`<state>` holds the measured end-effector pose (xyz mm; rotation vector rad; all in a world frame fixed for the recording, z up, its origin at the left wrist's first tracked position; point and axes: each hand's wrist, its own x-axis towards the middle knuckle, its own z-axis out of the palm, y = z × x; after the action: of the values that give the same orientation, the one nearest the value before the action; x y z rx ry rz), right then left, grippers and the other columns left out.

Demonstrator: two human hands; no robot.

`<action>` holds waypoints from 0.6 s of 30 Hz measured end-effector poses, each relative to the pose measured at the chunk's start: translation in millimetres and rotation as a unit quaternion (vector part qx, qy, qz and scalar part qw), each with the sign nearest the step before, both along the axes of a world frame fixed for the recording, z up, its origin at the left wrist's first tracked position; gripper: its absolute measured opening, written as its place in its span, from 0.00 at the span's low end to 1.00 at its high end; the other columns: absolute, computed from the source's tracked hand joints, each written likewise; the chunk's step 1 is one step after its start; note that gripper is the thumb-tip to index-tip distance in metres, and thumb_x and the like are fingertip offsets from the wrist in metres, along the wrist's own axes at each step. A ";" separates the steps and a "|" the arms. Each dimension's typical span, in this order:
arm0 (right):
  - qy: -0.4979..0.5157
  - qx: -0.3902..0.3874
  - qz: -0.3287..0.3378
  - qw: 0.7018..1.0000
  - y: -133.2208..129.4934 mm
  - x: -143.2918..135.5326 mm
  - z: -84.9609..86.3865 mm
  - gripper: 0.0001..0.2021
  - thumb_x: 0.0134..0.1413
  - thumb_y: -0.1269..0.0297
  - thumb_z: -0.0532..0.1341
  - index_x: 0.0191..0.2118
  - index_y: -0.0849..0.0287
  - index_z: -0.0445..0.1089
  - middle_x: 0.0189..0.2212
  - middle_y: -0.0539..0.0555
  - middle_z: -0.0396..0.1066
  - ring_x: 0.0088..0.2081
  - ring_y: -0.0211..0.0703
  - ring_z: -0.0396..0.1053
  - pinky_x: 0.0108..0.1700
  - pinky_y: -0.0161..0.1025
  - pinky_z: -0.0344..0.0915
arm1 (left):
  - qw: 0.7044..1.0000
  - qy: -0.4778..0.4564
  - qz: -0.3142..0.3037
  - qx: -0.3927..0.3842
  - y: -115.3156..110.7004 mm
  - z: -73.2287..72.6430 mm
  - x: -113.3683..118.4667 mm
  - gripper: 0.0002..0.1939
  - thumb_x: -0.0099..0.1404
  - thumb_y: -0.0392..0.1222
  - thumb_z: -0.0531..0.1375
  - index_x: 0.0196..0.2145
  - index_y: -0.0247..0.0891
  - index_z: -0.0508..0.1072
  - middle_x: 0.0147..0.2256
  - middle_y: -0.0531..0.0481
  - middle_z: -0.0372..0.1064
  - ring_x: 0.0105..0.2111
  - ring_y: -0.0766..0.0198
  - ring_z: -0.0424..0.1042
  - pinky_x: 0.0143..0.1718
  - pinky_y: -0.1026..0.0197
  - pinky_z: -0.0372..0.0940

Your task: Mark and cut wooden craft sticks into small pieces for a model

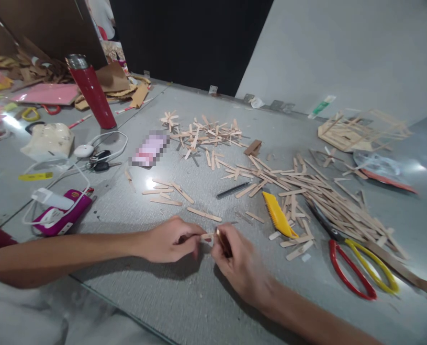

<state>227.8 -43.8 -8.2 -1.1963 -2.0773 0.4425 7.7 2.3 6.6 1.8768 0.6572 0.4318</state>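
Observation:
Near the front of the grey table, my left hand (pixel 174 239) pinches one end of a small wooden stick piece (pixel 207 236). Facing it, my right hand (pixel 235 258) is closed at the piece's other end, its fingers curled; what they grip there is small and partly hidden. Just beyond both hands lies a loose stick (pixel 204 213), with a few more sticks (pixel 165 201) to its left. A black pen (pixel 234 189) rests farther back. To the right of my right hand is a yellow cutter (pixel 278 214) among scattered sticks.
Scissors (pixel 353 268) with red and yellow handles lie at right beside a large stick pile (pixel 335 206). A stick frame (pixel 346 136) stands behind. At left are a red bottle (pixel 93 96), a purple case (pixel 63 211), white cables, keys (pixel 101 166) and a phone (pixel 151 149).

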 end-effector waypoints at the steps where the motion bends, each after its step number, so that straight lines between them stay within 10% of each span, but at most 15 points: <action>1: 0.016 -0.015 -0.017 1.000 1.1 -0.4 2.8 0.08 0.62 0.74 0.53 0.35 0.52 0.59 0.23 0.44 0.63 0.20 0.36 0.62 0.24 0.32 0.60 | 1.000 0.001 0.019 -0.022 -0.1 0.0 0.6 0.17 0.74 0.41 0.55 0.28 0.34 0.75 0.18 0.55 0.65 0.16 0.72 0.58 0.20 0.70 0.52; 13: 0.035 -0.205 -0.048 0.977 16.1 11.3 40.2 0.20 0.71 0.59 0.54 0.24 0.52 0.56 0.18 0.46 0.58 0.21 0.39 0.59 0.22 0.36 0.55 | 0.967 -0.088 0.193 -0.144 -1.8 -7.7 1.6 0.14 0.76 0.48 0.51 0.32 0.41 0.60 0.19 0.58 0.65 0.15 0.71 0.59 0.17 0.69 0.55; 18: 0.021 -0.193 0.045 0.980 16.6 14.9 48.9 0.15 0.73 0.62 0.50 0.46 0.55 0.76 0.27 0.51 0.74 0.27 0.45 0.73 0.31 0.39 0.69 | 0.976 -0.063 0.199 -0.064 -2.0 -3.4 2.0 0.17 0.79 0.49 0.48 0.33 0.40 0.63 0.21 0.58 0.65 0.16 0.72 0.59 0.20 0.69 0.54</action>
<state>242.7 -27.2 40.7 -1.2982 -2.0733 0.9401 9.7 0.3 3.2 1.5801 0.9558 0.7416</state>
